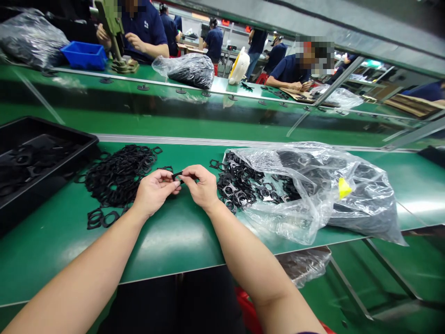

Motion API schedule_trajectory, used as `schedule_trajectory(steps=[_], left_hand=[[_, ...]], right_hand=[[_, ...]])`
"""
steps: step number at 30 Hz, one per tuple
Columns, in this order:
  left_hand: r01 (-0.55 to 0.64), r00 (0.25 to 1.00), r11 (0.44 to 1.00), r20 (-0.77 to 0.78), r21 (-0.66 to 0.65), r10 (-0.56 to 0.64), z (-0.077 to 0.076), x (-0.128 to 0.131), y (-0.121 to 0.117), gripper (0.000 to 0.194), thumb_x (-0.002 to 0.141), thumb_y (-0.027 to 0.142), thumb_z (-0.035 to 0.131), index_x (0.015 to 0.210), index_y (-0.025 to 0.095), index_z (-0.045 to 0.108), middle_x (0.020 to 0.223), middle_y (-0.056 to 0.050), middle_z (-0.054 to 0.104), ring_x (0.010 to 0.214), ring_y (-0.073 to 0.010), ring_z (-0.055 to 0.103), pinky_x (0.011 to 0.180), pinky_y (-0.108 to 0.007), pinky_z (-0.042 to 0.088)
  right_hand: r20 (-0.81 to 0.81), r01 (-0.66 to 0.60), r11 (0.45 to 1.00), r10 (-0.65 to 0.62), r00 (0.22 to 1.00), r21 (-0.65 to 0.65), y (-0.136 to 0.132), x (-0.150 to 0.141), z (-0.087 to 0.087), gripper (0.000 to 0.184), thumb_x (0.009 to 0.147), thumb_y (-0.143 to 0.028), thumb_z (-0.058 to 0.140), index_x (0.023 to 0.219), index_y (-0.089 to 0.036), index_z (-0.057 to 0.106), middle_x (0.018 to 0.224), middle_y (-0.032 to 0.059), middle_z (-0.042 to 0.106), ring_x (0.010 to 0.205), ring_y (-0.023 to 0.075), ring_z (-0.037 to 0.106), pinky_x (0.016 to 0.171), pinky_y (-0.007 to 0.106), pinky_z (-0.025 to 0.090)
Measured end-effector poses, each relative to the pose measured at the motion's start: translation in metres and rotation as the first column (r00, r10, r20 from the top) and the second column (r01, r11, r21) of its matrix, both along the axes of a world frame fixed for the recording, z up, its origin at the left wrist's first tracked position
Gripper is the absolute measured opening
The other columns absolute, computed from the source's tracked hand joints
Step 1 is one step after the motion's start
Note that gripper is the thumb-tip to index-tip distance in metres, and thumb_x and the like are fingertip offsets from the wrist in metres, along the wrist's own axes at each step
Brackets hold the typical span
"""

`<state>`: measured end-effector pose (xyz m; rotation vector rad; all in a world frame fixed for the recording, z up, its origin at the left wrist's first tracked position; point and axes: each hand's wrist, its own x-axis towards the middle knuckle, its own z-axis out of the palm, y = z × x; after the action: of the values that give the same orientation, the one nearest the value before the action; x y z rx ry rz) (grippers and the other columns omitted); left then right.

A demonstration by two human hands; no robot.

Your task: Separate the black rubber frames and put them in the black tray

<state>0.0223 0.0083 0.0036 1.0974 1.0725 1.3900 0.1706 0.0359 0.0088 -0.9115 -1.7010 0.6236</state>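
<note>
Between my two hands is a small black plastic part [177,176], mostly covered by fingers. My left hand [155,190] pinches its left side, and my right hand [200,185] grips it from the right. To the left lies a heap of black ring-shaped parts [118,174], with a few loose ones near its front. On the right, black and shiny parts [239,185] spill from the mouth of a clear plastic bag [306,208], which bulges with more of them and carries a yellow patch.
A black bin [79,139] holding dark parts stands at the left on the green table [174,246]. Behind it runs a conveyor [167,113] with black pieces spaced along its far edge. Across are co-workers, a blue tray [85,55], a green press [113,35] and filled bags [194,69].
</note>
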Motion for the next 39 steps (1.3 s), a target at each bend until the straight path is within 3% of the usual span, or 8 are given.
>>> schedule_trajectory(steps=[5,9,13,17,22,27,30,39], left_hand=[[0.012,0.999,0.999,-0.031,0.032,-0.011,-0.002,0.0,0.0,0.031,0.062,0.026,0.078,0.083,0.014,0.06,0.072,0.0,0.064,0.061,-0.0157,0.067,0.065,-0.032,0.058],[0.083,0.996,0.996,-0.039,0.018,-0.082,-0.001,0.0,-0.001,0.033,0.063,0.025,0.078,0.089,0.014,0.061,0.077,-0.002,0.066,0.065,-0.0152,0.066,0.064,-0.031,0.057],[0.112,0.993,0.993,-0.031,-0.047,-0.113,-0.001,0.0,0.0,0.038,0.059,0.026,0.079,0.09,0.013,0.062,0.078,-0.003,0.066,0.064,-0.0149,0.065,0.062,-0.031,0.056],[-0.028,0.98,1.0,-0.195,0.013,0.03,-0.004,-0.003,0.002,0.031,0.061,0.028,0.077,0.087,0.015,0.067,0.076,-0.003,0.065,0.064,-0.0148,0.062,0.064,-0.03,0.053],[-0.083,0.863,0.966,-0.466,0.246,0.193,-0.002,-0.004,0.0,0.013,0.066,0.024,0.07,0.078,0.022,0.074,0.085,-0.004,0.066,0.077,-0.0163,0.059,0.071,-0.026,0.048],[-0.188,0.974,0.979,-0.109,0.084,0.197,0.001,-0.005,0.003,0.026,0.061,0.023,0.072,0.086,0.018,0.066,0.086,-0.002,0.063,0.07,-0.0132,0.058,0.068,-0.027,0.049],[-0.088,0.989,0.988,0.107,-0.129,0.102,0.004,-0.006,0.005,0.036,0.063,0.03,0.074,0.093,0.015,0.063,0.081,-0.002,0.065,0.069,-0.0132,0.061,0.064,-0.027,0.049],[0.057,0.986,0.978,0.165,-0.202,-0.024,0.009,-0.005,0.004,0.032,0.061,0.034,0.079,0.082,0.012,0.069,0.077,-0.005,0.07,0.066,-0.012,0.063,0.062,-0.024,0.05]], right_hand=[[-0.101,-0.028,0.991,0.014,0.995,-0.134,0.0,-0.002,0.001,0.012,0.077,-0.032,0.064,0.075,-0.02,0.061,0.078,0.0018,0.064,0.072,0.0136,0.058,0.07,0.027,0.048],[-0.326,-0.135,0.923,0.011,0.945,-0.36,0.003,-0.004,-0.002,0.022,0.073,-0.039,0.065,0.079,-0.019,0.059,0.068,-0.0015,0.058,0.056,0.0091,0.05,0.054,0.023,0.043],[-0.345,-0.175,0.874,0.008,0.939,-0.454,0.007,-0.005,-0.006,0.026,0.072,-0.043,0.065,0.079,-0.018,0.062,0.064,-0.0021,0.056,0.053,0.0082,0.048,0.052,0.022,0.042],[-0.327,-0.153,0.876,-0.006,0.945,-0.457,0.005,-0.006,-0.005,0.03,0.073,-0.046,0.065,0.081,-0.017,0.063,0.064,-0.003,0.057,0.052,0.0073,0.048,0.051,0.021,0.044],[-0.435,-0.287,0.762,0.009,0.901,-0.58,0.003,-0.006,0.0,0.034,0.063,-0.042,0.075,0.082,-0.016,0.062,0.059,-0.0041,0.058,0.047,0.0071,0.053,0.044,0.019,0.046],[-0.531,-0.328,0.739,-0.047,0.846,-0.588,0.006,-0.006,0.001,0.036,0.056,-0.035,0.08,0.082,-0.015,0.065,0.065,-0.0008,0.066,0.051,0.0082,0.059,0.049,0.02,0.05],[-0.531,-0.327,0.758,-0.031,0.847,-0.565,0.006,-0.007,0.0,0.036,0.057,-0.035,0.08,0.083,-0.015,0.066,0.066,-0.0008,0.067,0.052,0.0082,0.058,0.051,0.021,0.051],[-0.542,-0.34,0.781,0.001,0.84,-0.524,0.007,-0.007,-0.003,0.033,0.059,-0.034,0.08,0.083,-0.016,0.066,0.07,-0.0003,0.068,0.059,0.0086,0.06,0.054,0.021,0.051]])
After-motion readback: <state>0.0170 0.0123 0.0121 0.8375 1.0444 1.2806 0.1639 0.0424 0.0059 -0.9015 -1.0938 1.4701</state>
